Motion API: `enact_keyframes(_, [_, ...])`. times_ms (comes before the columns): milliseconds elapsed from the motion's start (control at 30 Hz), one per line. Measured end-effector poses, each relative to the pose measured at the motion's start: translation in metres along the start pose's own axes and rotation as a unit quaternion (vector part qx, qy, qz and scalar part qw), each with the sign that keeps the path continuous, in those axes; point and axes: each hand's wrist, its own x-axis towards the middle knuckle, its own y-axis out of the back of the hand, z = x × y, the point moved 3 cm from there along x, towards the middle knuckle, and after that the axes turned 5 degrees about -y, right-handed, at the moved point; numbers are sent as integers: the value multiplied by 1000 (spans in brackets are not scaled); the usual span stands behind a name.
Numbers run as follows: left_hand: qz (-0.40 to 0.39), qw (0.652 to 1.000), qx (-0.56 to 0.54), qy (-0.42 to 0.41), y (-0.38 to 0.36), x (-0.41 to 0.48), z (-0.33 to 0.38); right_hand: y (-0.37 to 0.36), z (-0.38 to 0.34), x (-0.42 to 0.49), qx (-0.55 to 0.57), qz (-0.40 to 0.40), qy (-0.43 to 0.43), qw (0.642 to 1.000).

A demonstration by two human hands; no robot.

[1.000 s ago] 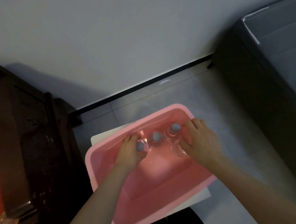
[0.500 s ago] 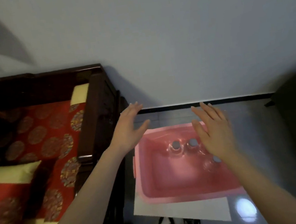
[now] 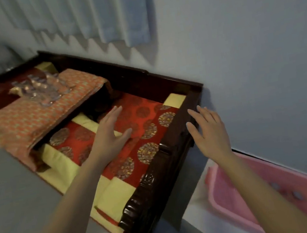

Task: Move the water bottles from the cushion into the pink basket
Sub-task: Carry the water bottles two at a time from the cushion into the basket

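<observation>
Both hands are seen empty, fingers spread and palms down: the left hand (image 3: 111, 134) hangs over the red patterned seat cushion (image 3: 141, 122), and the right hand (image 3: 209, 134) over the dark carved wooden bench arm (image 3: 174, 143). Nothing is held by either.

The remaining water bottles (image 3: 42, 89) are clustered upright on the orange patterned cushion (image 3: 29, 117) at the far left, well apart from both hands. The pink basket (image 3: 278, 183) is set on the floor at the lower right, beside the bench, with a few grey caps blurrily visible inside it.

The step in hand is judged to be a reach for more bottles. It is best done with each bottle gripped around its body, not its cap, and lifted straight up, since the cushion is soft and neighbouring bottles may be toppled by a sideways pull. The bench arm must be cleared on the carry to the basket.

The room is dim: a pale wall, a curtain (image 3: 93, 15) with a zigzag hem, and a glossy grey floor (image 3: 10, 187) are seen.
</observation>
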Motion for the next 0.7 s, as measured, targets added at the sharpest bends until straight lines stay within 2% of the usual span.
enact_keyframes(200, [103,988,3,112,151,-104,-131,-80,-163,-3,45,-46,80,995])
enact_keyframes(300, [143,977,20,159,214,-153,-195,-126,-235,-9,91,-92,105,986])
enact_keyframes(400, [188,959,15,213,268,-189,-244,-166,-301,-9,92,-123,139,978])
enact_keyframes(600, [229,941,29,247,334,-219,-307,-210,-368,16,88,-119,174,974])
enact_keyframes(700, [225,937,53,261,355,-221,-333,-225,-384,42,71,-100,182,976])
